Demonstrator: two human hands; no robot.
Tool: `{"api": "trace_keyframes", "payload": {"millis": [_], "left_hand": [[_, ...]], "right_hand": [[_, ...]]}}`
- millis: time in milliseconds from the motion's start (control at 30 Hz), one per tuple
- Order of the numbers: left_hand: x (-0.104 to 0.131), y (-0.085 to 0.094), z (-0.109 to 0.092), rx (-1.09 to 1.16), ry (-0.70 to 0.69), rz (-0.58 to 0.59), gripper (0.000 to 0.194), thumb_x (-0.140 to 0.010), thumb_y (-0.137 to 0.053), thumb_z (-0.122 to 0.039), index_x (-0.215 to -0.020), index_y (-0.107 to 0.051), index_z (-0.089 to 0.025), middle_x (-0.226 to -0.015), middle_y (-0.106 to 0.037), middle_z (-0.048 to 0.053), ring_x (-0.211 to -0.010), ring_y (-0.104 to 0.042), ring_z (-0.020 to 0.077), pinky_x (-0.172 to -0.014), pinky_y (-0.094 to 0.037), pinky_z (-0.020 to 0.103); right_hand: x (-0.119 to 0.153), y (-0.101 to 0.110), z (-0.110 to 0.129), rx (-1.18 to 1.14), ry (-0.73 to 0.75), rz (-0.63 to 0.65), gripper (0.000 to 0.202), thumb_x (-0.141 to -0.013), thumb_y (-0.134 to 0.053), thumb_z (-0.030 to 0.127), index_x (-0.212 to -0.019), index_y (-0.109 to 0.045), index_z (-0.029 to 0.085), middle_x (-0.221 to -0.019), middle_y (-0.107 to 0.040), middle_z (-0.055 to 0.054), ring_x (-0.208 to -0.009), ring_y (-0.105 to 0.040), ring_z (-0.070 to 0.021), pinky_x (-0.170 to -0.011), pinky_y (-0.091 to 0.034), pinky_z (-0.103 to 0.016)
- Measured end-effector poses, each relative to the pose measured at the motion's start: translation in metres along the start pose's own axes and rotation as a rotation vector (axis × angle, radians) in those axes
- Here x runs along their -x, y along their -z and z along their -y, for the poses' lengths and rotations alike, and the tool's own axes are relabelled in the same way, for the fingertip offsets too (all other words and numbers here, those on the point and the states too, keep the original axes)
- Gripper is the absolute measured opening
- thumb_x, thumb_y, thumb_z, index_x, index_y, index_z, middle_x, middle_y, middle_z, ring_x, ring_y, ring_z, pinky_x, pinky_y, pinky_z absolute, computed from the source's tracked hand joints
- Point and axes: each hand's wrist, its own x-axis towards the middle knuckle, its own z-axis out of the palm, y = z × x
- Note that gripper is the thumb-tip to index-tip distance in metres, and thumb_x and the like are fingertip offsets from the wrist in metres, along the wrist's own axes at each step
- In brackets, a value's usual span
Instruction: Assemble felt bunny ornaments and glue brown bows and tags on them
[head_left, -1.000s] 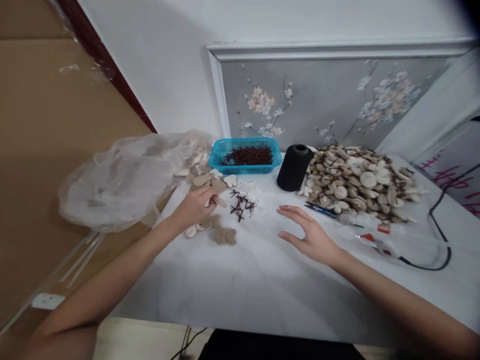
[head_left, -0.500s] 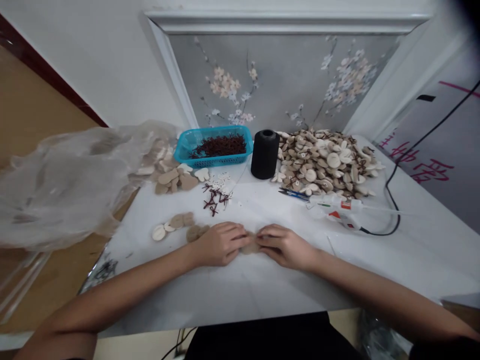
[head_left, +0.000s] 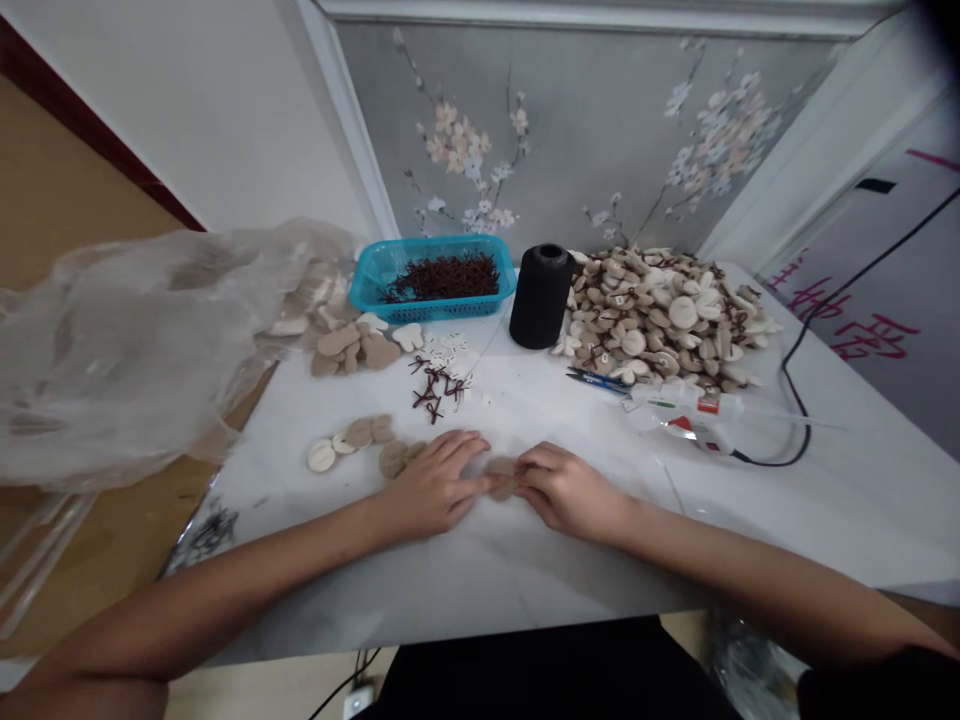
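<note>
On the white table, a small beige fabric piece [head_left: 501,486] lies between my two hands. My left hand [head_left: 439,487] is open, its fingers stretched out and its thumb reaching to the piece's left side. Closed in a pinch, my right hand [head_left: 568,492] holds the right edge of the piece; its fingertips are partly hidden. Beside my left hand are round beige fabric pieces [head_left: 392,459], with more beige discs [head_left: 360,432] and a cream disc [head_left: 321,456] farther left. Dark brown bows [head_left: 433,385] and small white tags [head_left: 448,346] lie beyond my hands.
Behind stand a blue basket [head_left: 358,290] of brown bows and a black thread cone [head_left: 538,300]. A large heap of beige and cream pieces [head_left: 660,320] fills the back right, near blue thread snips [head_left: 598,380] and a corded glue gun [head_left: 694,430]. A plastic bag [head_left: 135,350] lies left.
My left hand's fingers have straightened and spread, moving slightly away from the beige piece. My right hand stays pinched at its edge. The camera view has shifted a little.
</note>
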Motion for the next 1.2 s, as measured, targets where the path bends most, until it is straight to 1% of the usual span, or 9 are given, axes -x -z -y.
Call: {"api": "trace_keyframes", "payload": {"millis": [200,467,633,767,833,900,967,1100,1200], "left_hand": [[0.006,0.017,0.013,0.143,0.129,0.083,0.036,-0.076,-0.049,-0.009,-0.102,-0.067,-0.025,-0.124,-0.049,0.009,-0.122,-0.042,0.0281,-0.099,-0.041,0.048],[-0.099,0.004,0.109,0.701,0.872,-0.187,0.045,-0.073,-0.06,-0.028,-0.115,-0.053,-0.013,-0.117,-0.057,0.013,-0.105,-0.055,0.0231,-0.09,-0.045,0.039],[-0.16,0.037,0.141,0.918,0.769,-0.068,0.018,-0.076,-0.057,-0.027,-0.08,-0.061,-0.01,-0.057,-0.054,0.0,-0.05,-0.05,0.0093,-0.052,-0.043,0.023],[-0.219,0.1,0.152,0.996,0.506,-0.38,0.021,-0.087,-0.047,-0.031,-0.084,-0.058,-0.014,-0.047,-0.04,-0.007,-0.039,-0.039,0.0049,-0.042,-0.033,0.017],[-0.235,0.106,0.142,0.821,0.398,-0.164,0.022,-0.087,-0.049,-0.033,-0.083,-0.06,-0.014,-0.05,-0.048,-0.005,-0.046,-0.048,0.0059,-0.047,-0.038,0.016],[-0.231,0.086,0.122,0.616,0.294,0.212,0.02,-0.083,-0.056,-0.033,-0.082,-0.063,-0.014,-0.06,-0.06,-0.002,-0.06,-0.057,0.0081,-0.059,-0.044,0.017],[-0.214,0.051,0.105,0.546,0.296,0.333,0.013,-0.072,-0.068,-0.028,-0.076,-0.066,-0.015,-0.072,-0.068,0.001,-0.069,-0.062,0.0122,-0.066,-0.046,0.019],[-0.187,-0.007,0.104,0.359,0.442,0.251,0.027,-0.088,-0.042,-0.024,-0.094,-0.066,-0.014,-0.1,-0.07,0.007,-0.093,-0.063,0.0187,-0.082,-0.045,0.026],[-0.193,-0.017,0.114,0.247,0.521,0.162,0.036,-0.093,-0.03,-0.023,-0.108,-0.061,-0.012,-0.115,-0.064,0.011,-0.106,-0.058,0.0205,-0.09,-0.042,0.029]], "right_hand": [[-0.004,-0.011,0.005,0.097,-0.01,0.04,0.017,-0.083,-0.045,0.006,-0.077,-0.06,0.013,-0.079,-0.059,-0.011,-0.079,-0.052,-0.0207,-0.075,-0.049,-0.034],[-0.006,-0.006,-0.004,0.117,-0.033,0.079,0.014,-0.08,-0.045,0.004,-0.077,-0.055,0.015,-0.075,-0.058,-0.008,-0.073,-0.05,-0.0195,-0.069,-0.047,-0.032],[0.012,0.007,-0.013,0.023,-0.169,0.037,0.014,-0.081,-0.045,0.005,-0.077,-0.053,0.016,-0.076,-0.058,-0.006,-0.073,-0.051,-0.0176,-0.067,-0.044,-0.029],[0.017,0.011,-0.016,-0.061,-0.209,0.009,0.014,-0.082,-0.045,0.006,-0.076,-0.052,0.017,-0.077,-0.057,-0.006,-0.073,-0.051,-0.0168,-0.066,-0.043,-0.028],[0.015,0.011,-0.017,-0.088,-0.204,0.002,0.014,-0.081,-0.046,0.006,-0.076,-0.051,0.017,-0.076,-0.057,-0.005,-0.074,-0.05,-0.0166,-0.066,-0.043,-0.027],[0.014,0.011,-0.019,-0.113,-0.203,-0.012,0.014,-0.079,-0.047,0.005,-0.075,-0.051,0.017,-0.076,-0.056,-0.005,-0.073,-0.05,-0.0161,-0.066,-0.042,-0.027],[0.014,0.011,-0.019,-0.121,-0.206,-0.026,0.014,-0.079,-0.047,0.005,-0.074,-0.05,0.018,-0.075,-0.056,-0.004,-0.072,-0.05,-0.0159,-0.064,-0.042,-0.026],[0.015,0.01,-0.019,-0.07,-0.177,-0.027,0.014,-0.078,-0.047,0.005,-0.074,-0.05,0.017,-0.074,-0.056,-0.005,-0.071,-0.05,-0.0164,-0.063,-0.041,-0.027],[0.016,0.006,-0.019,0.017,-0.144,-0.035,0.013,-0.078,-0.046,0.005,-0.075,-0.051,0.017,-0.075,-0.057,-0.006,-0.072,-0.049,-0.0176,-0.065,-0.042,-0.029]]}}
